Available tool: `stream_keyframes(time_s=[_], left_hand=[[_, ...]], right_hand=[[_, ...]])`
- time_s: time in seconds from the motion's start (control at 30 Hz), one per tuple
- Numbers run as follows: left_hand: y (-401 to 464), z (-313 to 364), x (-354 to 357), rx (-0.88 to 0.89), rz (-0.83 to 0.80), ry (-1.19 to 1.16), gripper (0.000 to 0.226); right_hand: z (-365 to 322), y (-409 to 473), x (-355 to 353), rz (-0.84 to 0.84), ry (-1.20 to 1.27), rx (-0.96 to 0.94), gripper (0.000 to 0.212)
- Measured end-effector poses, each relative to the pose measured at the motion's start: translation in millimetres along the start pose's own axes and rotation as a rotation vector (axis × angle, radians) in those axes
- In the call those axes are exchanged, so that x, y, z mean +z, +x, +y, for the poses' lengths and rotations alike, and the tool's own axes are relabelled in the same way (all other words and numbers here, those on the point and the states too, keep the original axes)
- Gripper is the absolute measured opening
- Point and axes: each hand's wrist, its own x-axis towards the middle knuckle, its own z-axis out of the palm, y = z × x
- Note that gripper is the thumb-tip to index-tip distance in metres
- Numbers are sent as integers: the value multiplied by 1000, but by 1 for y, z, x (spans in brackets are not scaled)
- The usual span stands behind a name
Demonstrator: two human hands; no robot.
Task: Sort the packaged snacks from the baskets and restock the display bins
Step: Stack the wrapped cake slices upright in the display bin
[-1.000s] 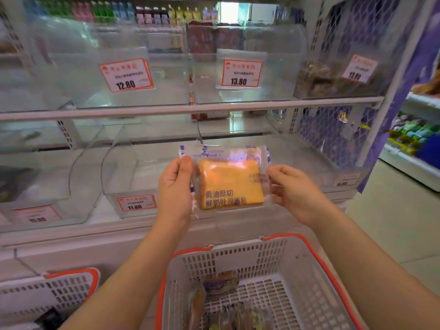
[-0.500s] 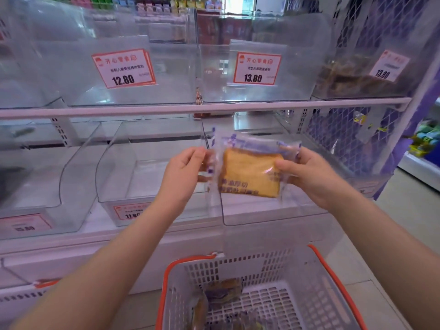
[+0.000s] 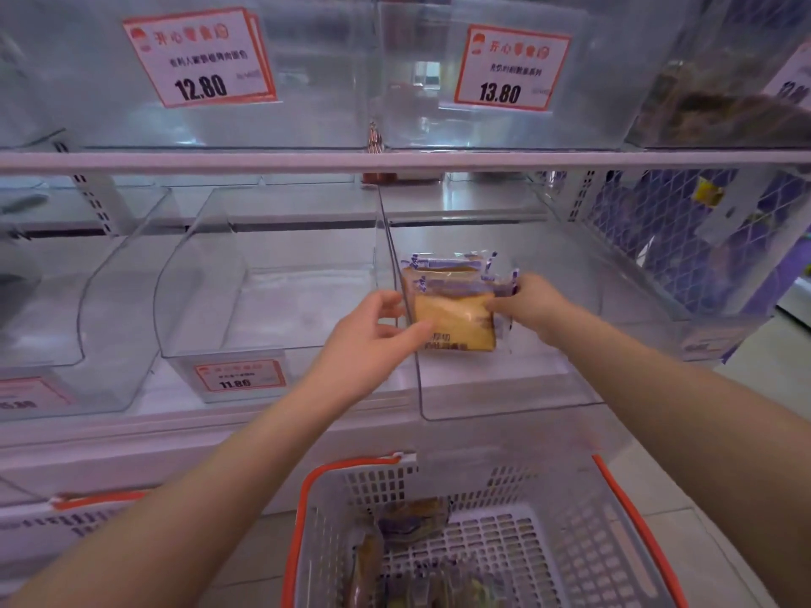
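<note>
A clear-wrapped toast bread packet is inside the right clear display bin on the lower shelf, held upright by both hands. My left hand pinches its left edge at the bin's left wall. My right hand grips its right edge. Another packet of the same kind stands right behind it in the bin. Below me a white basket with an orange rim holds several more wrapped snacks.
An empty clear bin with an 11.80 tag sits left of the one I reach into. Upper shelf bins carry 12.80 and 13.80 tags. A second basket is at lower left. A mesh panel closes the shelf's right end.
Both hands have carried the bread packet forward and down, from above the basket into the right lower bin. The view has moved closer to the shelf.
</note>
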Motion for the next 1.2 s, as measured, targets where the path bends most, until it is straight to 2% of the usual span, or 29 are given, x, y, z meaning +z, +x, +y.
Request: stream_keyframes(time_s=[0.1, 0.23, 0.37, 0.43, 0.5, 0.6, 0.67, 0.8, 0.93, 1.07, 1.13, 1.2], left_hand=[[0, 0, 0, 11, -10, -14, 53], [0, -2, 2, 4, 11, 7, 52], [-11, -6, 7, -10, 50, -117, 36], [-21, -14, 12, -83, 94, -258, 27], [-31, -26, 18, -199, 144, -369, 20], [-49, -56, 30, -389, 166, -392, 15], [-60, -80, 41, -472, 142, -333, 13], [-88, -129, 67, -560, 68, -168, 15], [-117, -184, 90, -587, -32, -1, 35], [-146, -231, 112, -600, -120, 315, 37], [-153, -252, 120, -574, -216, 525, 45], [-156, -276, 127, -502, -349, 687, 50]], right_hand=[[-12, 11, 10, 55, -216, -32, 21], [-20, 10, 20, 36, -139, -77, 15], [-12, -18, 5, -15, -118, -88, 33], [-8, -41, -10, -29, -184, -176, 34], [-7, -69, -25, -82, -168, -335, 16], [1, -120, -41, -200, -116, -507, 10], [12, -151, -43, -239, -174, -600, 13], [60, -182, -18, -387, -466, -679, 12], [129, -189, 35, -558, -596, -532, 17], [191, -193, 88, -801, -758, -337, 22], [212, -194, 112, -884, -826, -289, 23], [230, -192, 135, -895, -811, -237, 23]])
